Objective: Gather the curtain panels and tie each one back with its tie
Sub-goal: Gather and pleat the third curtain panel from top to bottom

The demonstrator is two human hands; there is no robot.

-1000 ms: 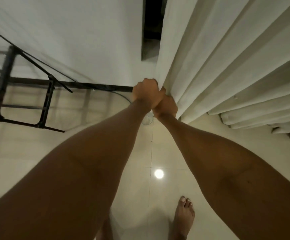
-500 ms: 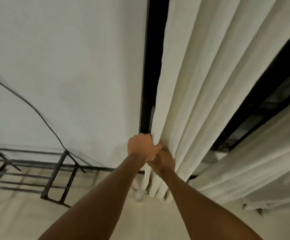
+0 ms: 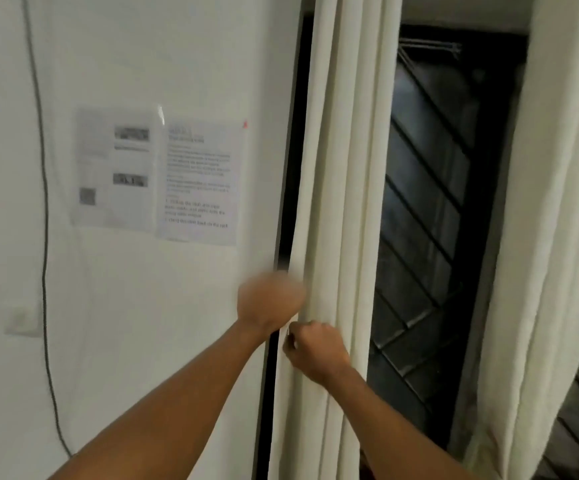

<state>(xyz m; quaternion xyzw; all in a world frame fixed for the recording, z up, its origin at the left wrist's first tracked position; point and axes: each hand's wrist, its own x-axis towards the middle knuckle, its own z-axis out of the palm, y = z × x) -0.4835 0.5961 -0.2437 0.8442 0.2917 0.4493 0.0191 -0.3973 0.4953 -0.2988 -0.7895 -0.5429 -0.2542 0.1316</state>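
A cream curtain panel [image 3: 343, 188] hangs gathered in folds along the left side of a dark window. My left hand [image 3: 270, 303], blurred by motion, is curled against the panel's left edge at about waist height. Just below it, my right hand [image 3: 314, 351] grips the front folds of the same panel. A second cream panel [image 3: 554, 237] hangs loose at the right side of the window. No tie is visible; it may be hidden behind my hands or the folds.
A white wall [image 3: 142, 323] fills the left, with two printed sheets [image 3: 156, 174] taped to it and a thin dark cable [image 3: 44, 271] running down it. Between the panels, dark window glass with diagonal bars [image 3: 430, 209] shows.
The view has swung up from the floor to the wall and window. Both hands have stayed on the left panel's edge, and the left hand has moved slightly above the right.
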